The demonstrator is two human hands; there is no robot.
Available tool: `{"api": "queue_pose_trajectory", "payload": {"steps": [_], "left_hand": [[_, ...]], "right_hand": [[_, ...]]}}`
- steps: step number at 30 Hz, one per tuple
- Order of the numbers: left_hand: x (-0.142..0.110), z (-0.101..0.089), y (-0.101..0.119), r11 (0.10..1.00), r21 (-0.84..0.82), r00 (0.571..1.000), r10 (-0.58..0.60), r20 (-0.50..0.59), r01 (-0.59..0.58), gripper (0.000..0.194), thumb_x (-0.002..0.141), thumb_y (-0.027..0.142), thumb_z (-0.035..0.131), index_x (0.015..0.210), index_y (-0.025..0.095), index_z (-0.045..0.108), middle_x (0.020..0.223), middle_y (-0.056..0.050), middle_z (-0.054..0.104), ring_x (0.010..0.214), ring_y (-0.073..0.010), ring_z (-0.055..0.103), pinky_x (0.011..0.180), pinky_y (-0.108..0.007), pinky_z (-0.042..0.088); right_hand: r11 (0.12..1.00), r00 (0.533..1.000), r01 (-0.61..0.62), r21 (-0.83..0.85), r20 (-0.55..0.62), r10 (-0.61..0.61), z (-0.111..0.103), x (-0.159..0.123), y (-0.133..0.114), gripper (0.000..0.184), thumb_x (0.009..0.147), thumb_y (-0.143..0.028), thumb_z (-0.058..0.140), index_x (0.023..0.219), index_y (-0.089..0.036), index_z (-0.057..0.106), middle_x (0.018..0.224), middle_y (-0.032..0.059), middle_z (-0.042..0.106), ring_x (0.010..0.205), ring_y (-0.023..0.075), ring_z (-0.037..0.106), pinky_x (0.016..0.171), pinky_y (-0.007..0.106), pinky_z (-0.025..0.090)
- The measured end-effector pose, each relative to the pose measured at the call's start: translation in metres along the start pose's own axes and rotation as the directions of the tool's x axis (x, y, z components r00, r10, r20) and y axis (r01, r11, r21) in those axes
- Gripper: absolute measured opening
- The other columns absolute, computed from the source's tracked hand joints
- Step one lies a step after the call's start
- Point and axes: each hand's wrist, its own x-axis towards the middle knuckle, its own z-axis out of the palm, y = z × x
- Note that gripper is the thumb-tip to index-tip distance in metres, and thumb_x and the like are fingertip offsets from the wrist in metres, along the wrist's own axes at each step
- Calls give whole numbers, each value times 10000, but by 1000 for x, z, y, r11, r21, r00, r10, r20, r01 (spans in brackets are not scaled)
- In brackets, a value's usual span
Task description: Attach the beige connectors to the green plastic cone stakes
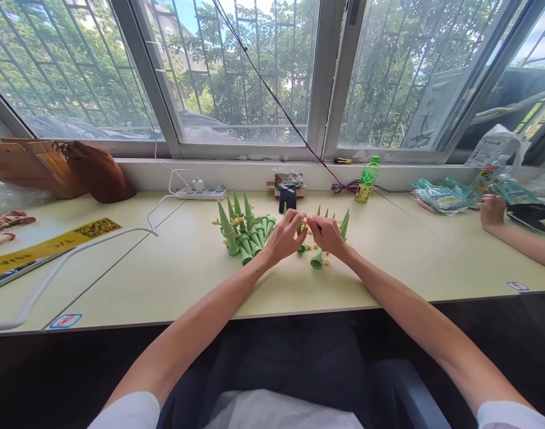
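Note:
My left hand [285, 236] is closed around a slim green plastic cone [299, 231], partly hidden by the fingers. Close beside it, my right hand [327, 233] is closed in a pinch at the cone; what its fingertips hold is too small to make out. Left of my hands stands a cluster of green cones [226, 226], some upright with small yellow pegs sticking out. Other green cones lie on their sides [245, 249] with open ends toward me. Near my right hand are an upright cone [344, 225], a lying cone [317, 260] and scattered yellow pegs.
Behind my hands are a black phone [287, 199] and a small cardboard box [272, 189]. A green-capped bottle [367, 180] and a power strip [203, 193] stand near the sill. Another person's hand [492, 211] rests at right by plastic packets [446, 196]. A white cable [58, 271] crosses the left side.

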Motion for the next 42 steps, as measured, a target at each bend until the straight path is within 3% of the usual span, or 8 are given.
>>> {"api": "queue_pose_trajectory", "payload": {"steps": [12, 14, 17, 20, 25, 32, 37, 42], "left_hand": [[-4, 5, -2, 941, -212, 961, -275, -24, 264, 233, 855, 318, 640, 1048, 195, 598, 941, -25, 560, 555, -57, 480, 590, -226, 461], [-2, 3, -2, 881, -287, 912, -407, -53, 377, 239, 828, 356, 671, 989, 189, 612, 930, -24, 586, 550, -55, 509, 561, -215, 457], [0, 1, -1, 716, -421, 781, -624, -27, 557, 297, 796, 428, 697, 943, 184, 613, 860, -6, 594, 481, -47, 509, 468, -203, 414], [0, 0, 0, 530, -537, 666, -741, 81, 656, 383, 766, 491, 715, 960, 180, 606, 831, -1, 584, 396, -37, 480, 382, -205, 369], [1, 5, 0, 346, -683, 600, -782, 170, 644, 481, 724, 520, 751, 979, 143, 596, 789, -10, 591, 397, -53, 505, 372, -219, 420], [-2, 9, 0, 351, -687, 668, -696, 263, 636, 424, 822, 552, 634, 923, 141, 613, 657, -1, 592, 384, -85, 525, 344, -210, 392], [-4, 6, 4, 610, -478, 762, -602, 238, 632, 378, 937, 504, 461, 929, 177, 651, 487, 33, 512, 363, -102, 494, 364, -203, 361], [-6, 8, 0, 832, -323, 886, -460, 51, 450, 267, 933, 391, 506, 1006, 175, 643, 858, -52, 667, 595, -104, 570, 535, -215, 461]], "right_hand": [[992, 992, -101, 78, -65, 106, 4, -2, 0, 491, 993, -513, 338, 608, -211, 369, 495, -50, 322, 481, 105, 279, 497, 255, 267], [988, 990, -117, 98, -70, 124, 4, -2, -1, 412, 987, -479, 378, 692, -207, 474, 501, -55, 359, 471, 106, 309, 499, 249, 292], [982, 995, -98, 159, -14, 102, 3, -3, -3, 225, 939, -418, 494, 940, -204, 565, 566, -53, 467, 467, 101, 384, 502, 235, 339], [975, 998, -34, 217, 62, 21, 3, -5, -6, 286, 874, -348, 587, 1121, -210, 547, 708, -23, 583, 482, 90, 456, 509, 224, 383], [979, 997, 24, 204, 63, -38, 7, -8, -14, 263, 878, -319, 597, 1122, -223, 581, 787, 10, 653, 496, 93, 511, 532, 230, 438], [981, 999, 10, 194, -33, -3, 11, -7, -16, 165, 943, -341, 532, 964, -206, 626, 845, 57, 695, 583, 132, 580, 586, 265, 471], [988, 995, -21, 153, -98, 36, 8, -6, -15, 224, 962, -392, 495, 927, -202, 609, 772, 48, 673, 556, 134, 546, 575, 273, 460], [999, 972, -9, 53, -236, 21, -4, -2, -12, 240, 975, -393, 456, 868, -207, 564, 741, 40, 636, 556, 139, 532, 589, 282, 454]]}}
